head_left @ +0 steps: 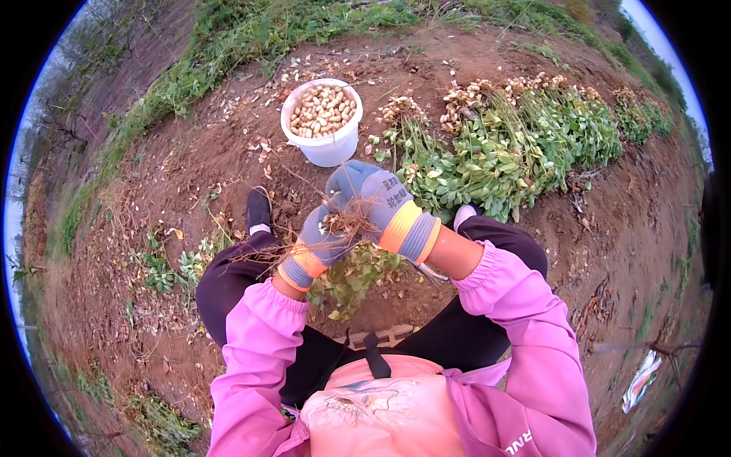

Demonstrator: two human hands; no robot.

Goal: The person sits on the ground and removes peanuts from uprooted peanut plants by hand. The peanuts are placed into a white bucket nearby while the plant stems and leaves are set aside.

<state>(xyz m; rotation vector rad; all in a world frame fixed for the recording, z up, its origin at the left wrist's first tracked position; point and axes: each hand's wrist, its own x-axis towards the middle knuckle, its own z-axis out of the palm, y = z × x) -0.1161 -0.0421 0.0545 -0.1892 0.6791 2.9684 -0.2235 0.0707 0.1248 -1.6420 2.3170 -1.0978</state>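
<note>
My left hand (pixel 321 235), in a grey-blue work glove with an orange-banded cuff, grips a peanut plant. The plant's thin brown roots (pixel 349 220) tangle between both hands, and fine strands trail out to the left. Below, its yellow-green leaves (pixel 365 269) hang between my knees. My right hand (pixel 368 185), in a matching glove that bears writing, is curled over the root end, against the left hand. Its fingertips are hidden, so whether pods lie inside cannot be told. Just beyond the hands stands a white plastic bucket (pixel 329 149) holding many unshelled peanuts (pixel 322 112).
Uprooted peanut plants (pixel 502 143) with pods still on lie heaped at the right, pod ends away from me. Loose greenery (pixel 163 268) and dry leaf litter are at the left on brown soil (pixel 228 143). A plastic wrapper (pixel 641 381) lies far right. Green weeds (pixel 240 45) border the back.
</note>
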